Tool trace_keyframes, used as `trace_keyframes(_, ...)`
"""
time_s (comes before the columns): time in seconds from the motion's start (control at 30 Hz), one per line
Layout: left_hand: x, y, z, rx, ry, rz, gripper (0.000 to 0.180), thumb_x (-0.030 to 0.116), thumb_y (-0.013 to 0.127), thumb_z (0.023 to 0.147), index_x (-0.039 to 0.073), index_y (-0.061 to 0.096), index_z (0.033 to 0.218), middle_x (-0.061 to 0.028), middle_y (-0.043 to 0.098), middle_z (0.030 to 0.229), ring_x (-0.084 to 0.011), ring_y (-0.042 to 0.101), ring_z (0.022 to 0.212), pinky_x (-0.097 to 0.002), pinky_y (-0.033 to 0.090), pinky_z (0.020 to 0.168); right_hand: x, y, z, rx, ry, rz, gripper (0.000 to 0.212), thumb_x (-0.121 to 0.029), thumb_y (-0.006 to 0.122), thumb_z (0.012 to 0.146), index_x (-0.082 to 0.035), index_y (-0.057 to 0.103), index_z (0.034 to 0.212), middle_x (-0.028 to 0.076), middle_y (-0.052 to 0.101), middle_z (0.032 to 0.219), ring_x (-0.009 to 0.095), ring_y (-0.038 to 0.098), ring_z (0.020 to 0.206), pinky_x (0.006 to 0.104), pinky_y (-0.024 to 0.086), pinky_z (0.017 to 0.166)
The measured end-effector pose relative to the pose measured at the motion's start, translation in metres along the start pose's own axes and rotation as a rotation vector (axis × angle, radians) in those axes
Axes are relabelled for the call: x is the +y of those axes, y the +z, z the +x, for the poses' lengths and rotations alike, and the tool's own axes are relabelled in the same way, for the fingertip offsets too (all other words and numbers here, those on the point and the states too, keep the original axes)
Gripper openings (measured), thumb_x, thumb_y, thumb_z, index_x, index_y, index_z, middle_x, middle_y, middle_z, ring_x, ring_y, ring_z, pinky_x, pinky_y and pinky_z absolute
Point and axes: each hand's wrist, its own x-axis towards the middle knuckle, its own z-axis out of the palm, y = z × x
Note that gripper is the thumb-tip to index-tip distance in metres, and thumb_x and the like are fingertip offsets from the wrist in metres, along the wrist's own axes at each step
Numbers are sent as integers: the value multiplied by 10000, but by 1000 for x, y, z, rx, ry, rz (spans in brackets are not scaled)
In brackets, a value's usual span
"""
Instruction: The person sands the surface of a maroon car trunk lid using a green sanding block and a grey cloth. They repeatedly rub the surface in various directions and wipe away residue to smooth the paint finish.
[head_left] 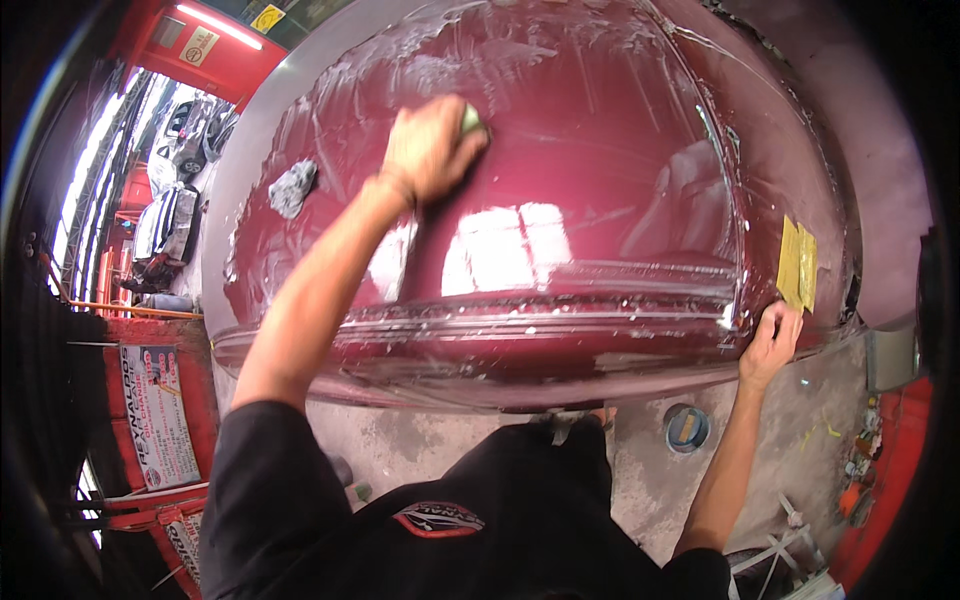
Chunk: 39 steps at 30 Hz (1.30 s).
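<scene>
My left hand (430,150) is closed around a small pale green block (470,118), mostly hidden by the fingers, and presses it to a glossy maroon car panel (580,150). Some motion blur softens this hand. Milky wet streaks and suds cover much of the panel. At the panel's near right edge, my right hand (771,345) rests with bent fingers, thumb and forefinger apart, holding nothing that shows. Just beyond its fingertips lie two yellow sheets (797,263), side by side. To the left of my left hand sits a crumpled grey cloth (292,188).
A dark bucket (686,428) stands on the stained concrete floor (640,480) below the panel's near edge. Metal stands (780,550) are at lower right. Printed banners (160,415) hang at left, with parked cars (165,225) farther off.
</scene>
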Motion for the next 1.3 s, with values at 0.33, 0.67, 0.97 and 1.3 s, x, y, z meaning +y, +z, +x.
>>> trace_keyframes(0.33, -4, 28, 110, -35, -92, 57, 429, 439, 725, 1005, 50, 620, 1152, -245, 776, 1081, -440, 748, 1072, -567, 570, 952, -5, -6, 4, -107, -196, 64, 120, -56, 734, 953, -14, 622, 962, 173, 634, 1017, 377, 600, 944, 489, 471, 891)
trace_keyframes(0.67, 39, 29, 99, -40, 3, 19, 387, 409, 741, 1031, 73, 611, 1172, -201, 738, 1128, -421, 727, 1033, -562, 515, 915, -8, -5, 4, -143, -146, 6, 233, -265, 633, 941, -36, 596, 968, 180, 608, 1045, 387, 563, 989, 529, 453, 924)
trace_keyframes(0.97, 15, 65, 264, -86, -144, 207, 518, 472, 681, 1020, 7, 680, 1249, -255, 787, 1234, -439, 769, 1132, -552, 600, 1000, -9, 3, 9, -79, -107, 46, 220, -233, 629, 942, -15, 603, 942, 189, 605, 999, 387, 562, 958, 517, 468, 889)
trace_keyframes(1.3, 107, 41, 169, -115, 220, -13, 376, 387, 771, 1010, 77, 584, 1111, -189, 704, 1019, -406, 714, 977, -553, 510, 903, -7, -3, 8, -56, -92, 36, 199, -227, 617, 908, -29, 610, 928, 168, 605, 963, 382, 564, 907, 510, 476, 848)
